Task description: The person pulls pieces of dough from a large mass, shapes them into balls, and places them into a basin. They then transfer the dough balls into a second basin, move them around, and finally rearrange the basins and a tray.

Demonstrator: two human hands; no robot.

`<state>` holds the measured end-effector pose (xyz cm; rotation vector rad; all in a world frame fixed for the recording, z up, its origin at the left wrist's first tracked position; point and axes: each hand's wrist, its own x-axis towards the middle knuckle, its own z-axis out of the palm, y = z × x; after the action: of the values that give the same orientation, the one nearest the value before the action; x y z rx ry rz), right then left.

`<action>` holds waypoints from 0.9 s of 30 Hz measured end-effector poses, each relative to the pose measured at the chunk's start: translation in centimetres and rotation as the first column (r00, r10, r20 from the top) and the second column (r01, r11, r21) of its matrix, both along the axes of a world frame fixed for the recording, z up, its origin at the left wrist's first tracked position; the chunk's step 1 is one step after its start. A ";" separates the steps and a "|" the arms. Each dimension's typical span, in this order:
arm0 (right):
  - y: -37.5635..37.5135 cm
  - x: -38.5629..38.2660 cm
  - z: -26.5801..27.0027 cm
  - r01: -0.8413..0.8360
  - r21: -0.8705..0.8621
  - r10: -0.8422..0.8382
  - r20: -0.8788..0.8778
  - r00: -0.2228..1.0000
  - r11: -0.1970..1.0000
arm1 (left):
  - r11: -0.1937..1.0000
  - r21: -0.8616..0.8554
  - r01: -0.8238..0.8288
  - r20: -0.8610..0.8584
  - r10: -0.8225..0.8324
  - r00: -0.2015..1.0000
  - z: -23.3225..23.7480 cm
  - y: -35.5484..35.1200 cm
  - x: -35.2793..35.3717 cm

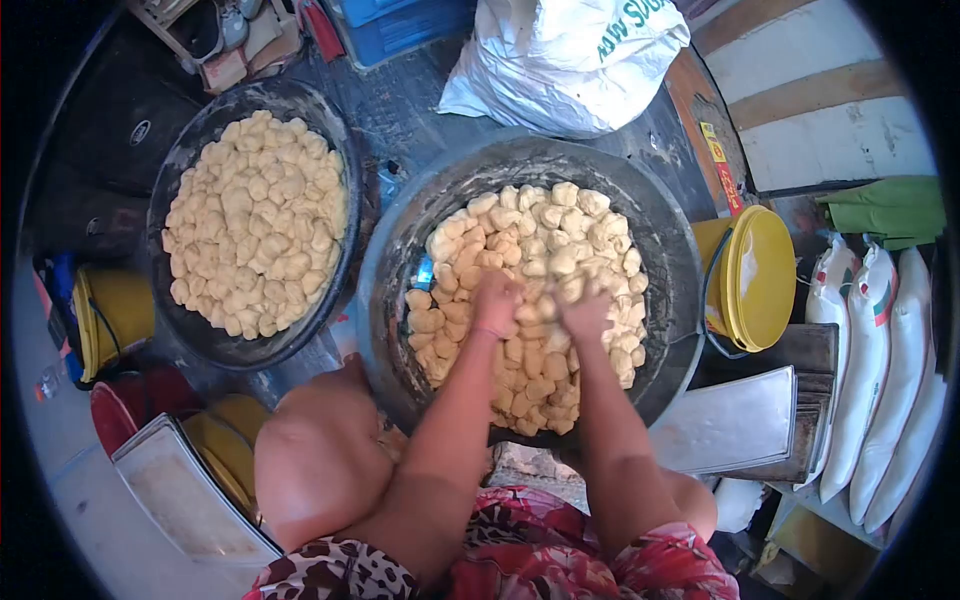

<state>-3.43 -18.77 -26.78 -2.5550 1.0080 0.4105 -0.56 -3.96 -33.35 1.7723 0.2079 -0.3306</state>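
Pale dough lumps fill the middle of a large round dark basin in front of me. Both of my hands are down in the heap. My left hand has its fingers curled in among the lumps, and its fingertips are hidden. Close beside it on the right, my right hand rests on the dough with its fingers partly spread and somewhat blurred. A small blue object lies at the left edge of the heap.
A second dark basin of dough lumps stands at the left. A white sack lies beyond the big basin. Yellow buckets stand on both sides. Metal trays and upright white sacks are at the right.
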 end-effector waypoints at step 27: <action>-6.7 8.0 6.8 -0.342 0.670 0.327 0.155 0.932 0.659 | 0.839 0.512 0.184 0.081 -0.261 0.962 3.0 1.0 5.5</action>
<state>4.54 -25.42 -19.99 -2.0132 0.2523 0.7038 4.91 -2.98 -30.39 2.3403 -0.0293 -0.3290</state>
